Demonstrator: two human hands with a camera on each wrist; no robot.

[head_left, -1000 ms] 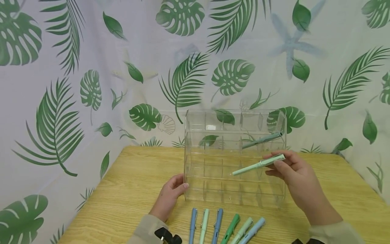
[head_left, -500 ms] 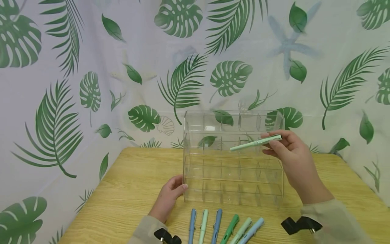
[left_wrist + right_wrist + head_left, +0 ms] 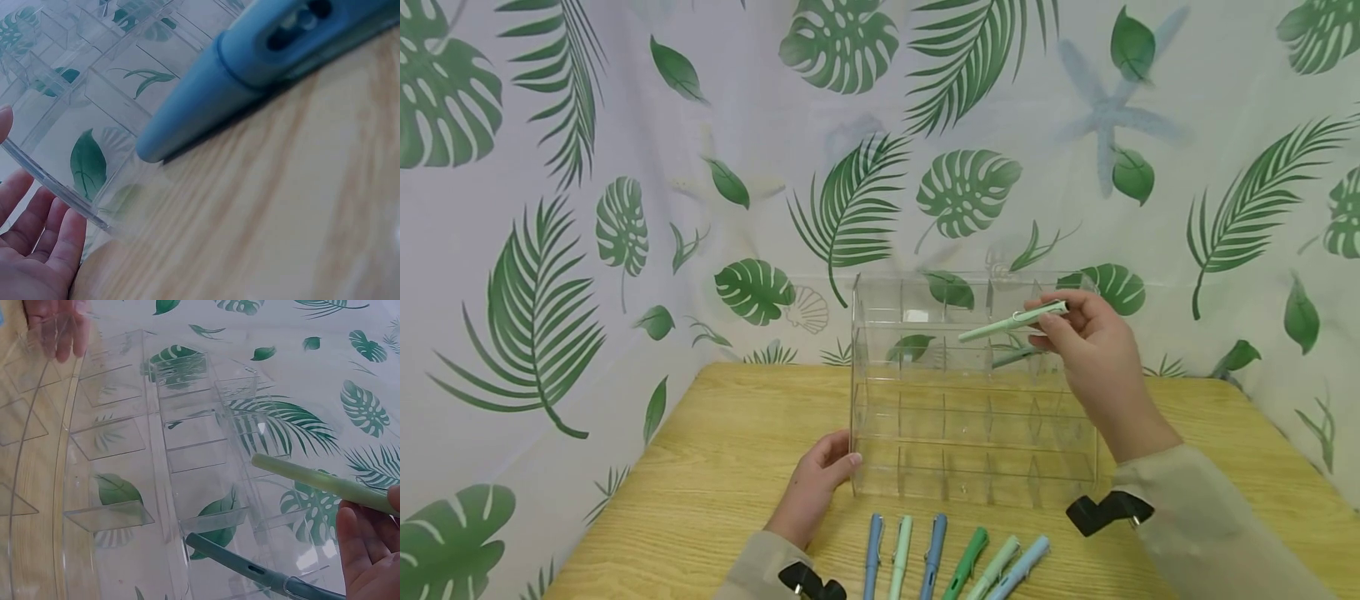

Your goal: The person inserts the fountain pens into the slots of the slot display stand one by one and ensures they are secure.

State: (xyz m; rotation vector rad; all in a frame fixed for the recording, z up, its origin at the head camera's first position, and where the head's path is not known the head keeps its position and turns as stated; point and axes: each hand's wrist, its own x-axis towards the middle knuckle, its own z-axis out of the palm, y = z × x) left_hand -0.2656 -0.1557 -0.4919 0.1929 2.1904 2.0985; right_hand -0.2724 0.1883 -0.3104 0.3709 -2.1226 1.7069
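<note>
A clear acrylic rack (image 3: 853, 375), split by dividers into tiers of small compartments, stands upright on the table. My left hand (image 3: 816, 483) grips its lower left side panel, thumb in front and fingers around the outer face. In my right hand (image 3: 1097, 358), a light green pen (image 3: 1003, 324) is pinched near its clip end, its other end pointing left. That pen overlaps the top tier in the head view. A dark teal pen (image 3: 250, 569) lies inside the rack, just below the held one; my right hand partly hides it in the head view.
Before the rack, several pens lie in a row: a blue pen (image 3: 874, 550), a pale green pen (image 3: 903, 550) and a darker green pen (image 3: 970, 558) among them. A leaf-print curtain (image 3: 752, 208) hangs behind the wooden table (image 3: 700, 467).
My right hand has lifted the light green pen from in front of the middle tiers to the top tier, moving slightly left. My left hand stays on the rack's side.
</note>
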